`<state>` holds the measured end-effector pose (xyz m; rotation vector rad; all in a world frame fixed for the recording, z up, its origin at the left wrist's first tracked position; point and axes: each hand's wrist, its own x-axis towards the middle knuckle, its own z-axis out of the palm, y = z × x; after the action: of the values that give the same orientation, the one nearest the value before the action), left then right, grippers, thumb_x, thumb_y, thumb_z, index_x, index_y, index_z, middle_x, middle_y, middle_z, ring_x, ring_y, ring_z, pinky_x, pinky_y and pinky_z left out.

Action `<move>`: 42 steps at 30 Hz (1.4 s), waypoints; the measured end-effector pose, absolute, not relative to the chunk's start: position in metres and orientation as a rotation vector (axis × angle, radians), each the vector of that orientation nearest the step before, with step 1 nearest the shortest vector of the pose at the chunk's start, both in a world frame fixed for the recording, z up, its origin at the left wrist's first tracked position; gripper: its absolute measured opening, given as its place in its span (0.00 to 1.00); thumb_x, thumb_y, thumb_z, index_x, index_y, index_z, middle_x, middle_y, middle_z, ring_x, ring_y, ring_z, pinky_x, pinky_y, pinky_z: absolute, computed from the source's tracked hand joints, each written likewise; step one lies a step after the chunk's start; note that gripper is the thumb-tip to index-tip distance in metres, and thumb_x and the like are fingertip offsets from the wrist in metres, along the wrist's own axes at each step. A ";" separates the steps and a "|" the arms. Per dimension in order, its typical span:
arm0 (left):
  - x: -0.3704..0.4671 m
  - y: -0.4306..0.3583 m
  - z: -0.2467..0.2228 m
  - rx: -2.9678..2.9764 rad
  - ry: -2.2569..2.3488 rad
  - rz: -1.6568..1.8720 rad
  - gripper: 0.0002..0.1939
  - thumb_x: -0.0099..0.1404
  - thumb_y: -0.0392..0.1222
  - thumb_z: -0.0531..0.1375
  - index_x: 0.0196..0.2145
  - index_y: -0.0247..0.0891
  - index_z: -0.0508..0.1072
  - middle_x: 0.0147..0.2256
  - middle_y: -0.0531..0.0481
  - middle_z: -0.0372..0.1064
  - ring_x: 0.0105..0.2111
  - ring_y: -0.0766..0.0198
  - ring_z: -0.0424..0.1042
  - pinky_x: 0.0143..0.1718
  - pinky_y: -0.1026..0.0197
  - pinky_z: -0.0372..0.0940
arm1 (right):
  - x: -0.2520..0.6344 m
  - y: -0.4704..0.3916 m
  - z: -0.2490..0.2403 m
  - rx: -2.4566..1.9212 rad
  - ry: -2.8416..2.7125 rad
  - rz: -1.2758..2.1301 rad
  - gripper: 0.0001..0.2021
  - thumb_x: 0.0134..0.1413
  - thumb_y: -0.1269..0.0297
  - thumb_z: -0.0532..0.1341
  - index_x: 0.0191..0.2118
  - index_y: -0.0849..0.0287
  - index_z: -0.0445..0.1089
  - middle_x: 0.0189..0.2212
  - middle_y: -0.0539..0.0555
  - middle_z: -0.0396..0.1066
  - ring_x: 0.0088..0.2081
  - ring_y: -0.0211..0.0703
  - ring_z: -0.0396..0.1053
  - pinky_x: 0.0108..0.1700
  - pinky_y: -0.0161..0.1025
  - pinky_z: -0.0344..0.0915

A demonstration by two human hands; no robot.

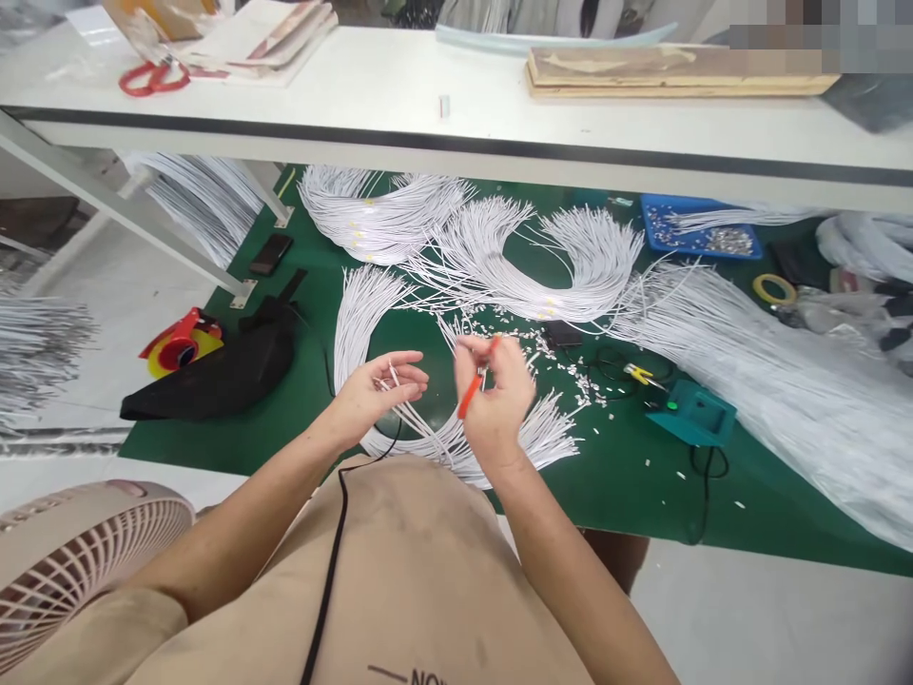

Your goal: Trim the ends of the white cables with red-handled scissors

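Observation:
My left hand is closed around a few white wires, whose tips stick up between thumb and fingers. My right hand grips a small tool with orange handles; its jaws are mostly hidden by the fingers, so I cannot tell its exact kind. A gap separates the two hands. Below them a curved bundle of white wires lies on the green mat. Small white and silvery pieces are scattered just beyond my right hand.
More wire bundles lie behind. A blue tray holds small parts. A teal device and yellow-handled tool sit right; a red tape dispenser and black pouch left. A white shelf spans the back. A fan stands lower left.

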<state>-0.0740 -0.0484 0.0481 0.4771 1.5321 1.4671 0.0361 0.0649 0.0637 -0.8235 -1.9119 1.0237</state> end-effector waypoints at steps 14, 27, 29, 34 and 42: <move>-0.075 -0.057 0.051 0.509 1.697 1.450 0.21 0.50 0.43 0.65 0.42 0.37 0.68 0.32 0.50 0.70 0.32 0.62 0.71 0.35 0.62 0.63 | 0.013 0.062 0.048 -0.774 -1.761 2.087 0.10 0.40 0.59 0.64 0.28 0.60 0.71 0.24 0.49 0.67 0.25 0.36 0.64 0.29 0.35 0.63; -0.074 -0.059 0.053 0.587 1.721 1.471 0.14 0.53 0.44 0.63 0.37 0.38 0.70 0.27 0.52 0.69 0.28 0.64 0.72 0.31 0.63 0.64 | 0.035 0.072 0.048 -0.790 -2.770 0.957 0.11 0.50 0.56 0.58 0.28 0.58 0.70 0.28 0.51 0.68 0.30 0.38 0.64 0.32 0.35 0.54; -0.074 -0.059 0.053 0.593 1.732 1.463 0.14 0.53 0.44 0.63 0.37 0.38 0.70 0.27 0.52 0.70 0.28 0.63 0.72 0.31 0.63 0.64 | 0.036 0.070 0.051 -0.773 -2.856 0.838 0.11 0.51 0.56 0.57 0.27 0.58 0.69 0.27 0.51 0.68 0.30 0.38 0.64 0.32 0.35 0.53; -0.073 -0.060 0.055 0.628 1.742 1.455 0.14 0.54 0.44 0.62 0.38 0.37 0.70 0.27 0.50 0.70 0.28 0.62 0.73 0.33 0.62 0.65 | 0.034 0.066 0.057 -0.749 -2.941 0.673 0.10 0.52 0.59 0.56 0.25 0.57 0.69 0.27 0.52 0.69 0.30 0.40 0.65 0.32 0.37 0.52; -0.074 -0.060 0.056 0.589 1.748 1.453 0.13 0.53 0.44 0.62 0.36 0.36 0.72 0.29 0.50 0.71 0.28 0.63 0.72 0.32 0.62 0.64 | 0.034 0.064 0.056 -0.734 -2.998 0.535 0.10 0.52 0.62 0.55 0.25 0.58 0.69 0.27 0.55 0.70 0.31 0.43 0.66 0.33 0.39 0.54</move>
<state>-0.0735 -0.0599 0.0556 0.5893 1.7479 1.4528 0.0338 0.0641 0.0559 -0.7344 -2.9978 0.5354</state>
